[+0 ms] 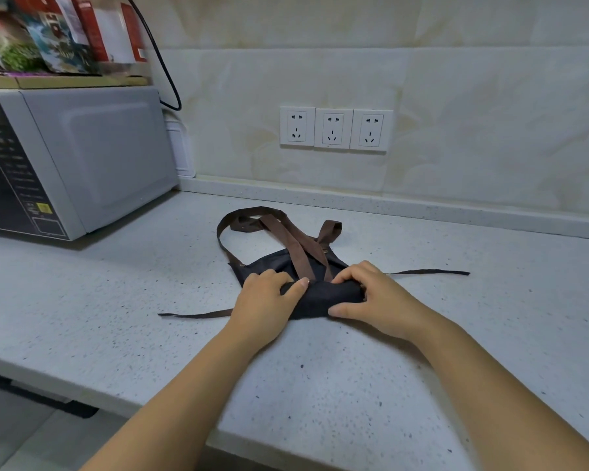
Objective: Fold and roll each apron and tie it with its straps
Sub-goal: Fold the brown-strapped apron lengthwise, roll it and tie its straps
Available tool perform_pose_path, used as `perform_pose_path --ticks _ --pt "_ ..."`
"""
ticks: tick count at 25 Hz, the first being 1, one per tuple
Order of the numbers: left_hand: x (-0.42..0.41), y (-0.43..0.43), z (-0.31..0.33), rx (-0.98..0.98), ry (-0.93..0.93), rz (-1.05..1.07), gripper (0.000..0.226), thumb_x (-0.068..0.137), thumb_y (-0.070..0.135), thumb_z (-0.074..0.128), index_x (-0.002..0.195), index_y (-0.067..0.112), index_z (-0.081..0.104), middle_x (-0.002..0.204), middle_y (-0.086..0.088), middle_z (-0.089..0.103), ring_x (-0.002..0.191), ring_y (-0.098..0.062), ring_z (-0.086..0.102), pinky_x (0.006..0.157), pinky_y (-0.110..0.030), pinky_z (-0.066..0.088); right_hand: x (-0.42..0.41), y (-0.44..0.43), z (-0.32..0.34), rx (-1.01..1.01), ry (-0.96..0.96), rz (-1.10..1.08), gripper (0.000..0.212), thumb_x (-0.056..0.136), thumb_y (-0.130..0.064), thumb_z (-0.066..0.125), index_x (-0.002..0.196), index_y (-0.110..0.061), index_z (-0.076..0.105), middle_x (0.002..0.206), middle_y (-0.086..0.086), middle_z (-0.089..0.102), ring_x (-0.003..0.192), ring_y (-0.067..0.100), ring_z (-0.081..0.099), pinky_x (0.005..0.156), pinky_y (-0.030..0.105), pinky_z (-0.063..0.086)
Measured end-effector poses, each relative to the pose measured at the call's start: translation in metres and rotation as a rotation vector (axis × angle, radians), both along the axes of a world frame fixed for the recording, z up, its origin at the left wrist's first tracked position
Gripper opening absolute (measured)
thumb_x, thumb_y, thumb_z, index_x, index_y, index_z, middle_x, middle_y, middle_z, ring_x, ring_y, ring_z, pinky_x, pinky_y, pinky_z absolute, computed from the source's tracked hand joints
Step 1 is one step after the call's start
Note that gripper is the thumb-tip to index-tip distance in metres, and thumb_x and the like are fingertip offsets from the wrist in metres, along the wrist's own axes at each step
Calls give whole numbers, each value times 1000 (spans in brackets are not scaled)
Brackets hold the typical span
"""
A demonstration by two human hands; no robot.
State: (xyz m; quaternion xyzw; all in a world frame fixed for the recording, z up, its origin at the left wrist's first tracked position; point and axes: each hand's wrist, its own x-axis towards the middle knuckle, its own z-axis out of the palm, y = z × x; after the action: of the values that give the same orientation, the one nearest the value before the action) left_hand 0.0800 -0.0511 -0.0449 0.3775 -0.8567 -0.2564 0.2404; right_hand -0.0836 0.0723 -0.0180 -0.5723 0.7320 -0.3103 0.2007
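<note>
the left hand (pixel 264 300) and right hand (pixel 376 295) each curl their fingers (pixel 295 289) round the rolled part of a dark apron (pixel 323 294) on the speckled desk (pixel 116 300). its brown straps (pixel 288 239) lie across the unrolled part beyond the roll.

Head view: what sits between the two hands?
The rolled part of the apron fills the gap between left hand and right hand; brown straps run into it. Head view shows it.

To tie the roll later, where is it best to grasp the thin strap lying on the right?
Probably near its free tip, pinched from above: the right strap lies flat and straight on the counter, its tip clear of the right hand gripping the apron.
</note>
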Motion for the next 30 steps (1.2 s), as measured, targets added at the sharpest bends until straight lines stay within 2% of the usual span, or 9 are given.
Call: perform_pose_path --ticks 3,5,10,12,16,20,22,27,30 --pt "3 7 -3 -72 135 29 26 98 44 41 84 30 58 80 10 58 85 -12 52 67 -27 41 -2 0 6 35 -87 -22 17 82 -44 70 95 -35 64 97 -15 63 87 5 60 76 21 46" --pt "6 10 -4 -166 162 34 31 95 49 40 81 31 61 84 12 55 87 -10 48 70 -23 38 -2 3 13 125 -134 -46 21 86 -50 63 91 -30 66 90 -10 67 82 7 62 70 21 45" --pt "2 14 -3 -306 31 81 31 97 47 41 86 27 61 83 9 53 84 -11 46 68 -26 40 1 -3 6 77 73 -243 36 82 -63 58 93 -30 55 95 -9 62 88 10 58 73 29 46" --pt "-4 9 -1 -266 -26 137 35 98 47 42 72 26 51 77 7 49 83 -14 48 63 -29 39 3 -2 3 -76 284 -251 32 82 -59 62 101 -33 57 105 -12 52 99 8 48 80 27 43" --pt "-21 -7 7 -34 -118 193 51 98 42 46 52 21 40 75 -2 45 82 -27 54 63 -34 39 0 2 1 -16 170 -15 40 78 -46 72 114 -40 56 113 -21 45 112 3 36 97 28 36" --pt "-19 -5 0 -297 -47 161 37 99 42 40 84 21 67 92 4 56 91 -17 50 72 -32 41 -12 -9 -3 -20 200 -25 24 84 -44 66 107 -41 61 103 -18 57 103 4 44 95 30 39" --pt "-17 1 -3 -432 3 67 44 94 55 32 95 29 67 93 11 58 89 -14 48 75 -33 39 -16 -12 1 7 93 -74 19 84 -50 64 102 -43 62 103 -12 58 98 4 51 88 27 42" --pt "-24 2 4 -340 -193 50 57 92 66 25 78 23 60 73 9 55 76 -15 53 68 -32 41 -15 -13 3 38 -79 -219 33 85 -62 56 92 -30 54 92 -11 64 84 8 60 69 27 44" --pt "-28 7 10 -261 -302 83 61 96 63 24 77 21 65 73 4 57 79 -17 54 70 -33 41 -15 -17 -7 32 158 -318 40 83 -70 47 85 -30 53 90 -8 60 89 14 54 74 30 44"
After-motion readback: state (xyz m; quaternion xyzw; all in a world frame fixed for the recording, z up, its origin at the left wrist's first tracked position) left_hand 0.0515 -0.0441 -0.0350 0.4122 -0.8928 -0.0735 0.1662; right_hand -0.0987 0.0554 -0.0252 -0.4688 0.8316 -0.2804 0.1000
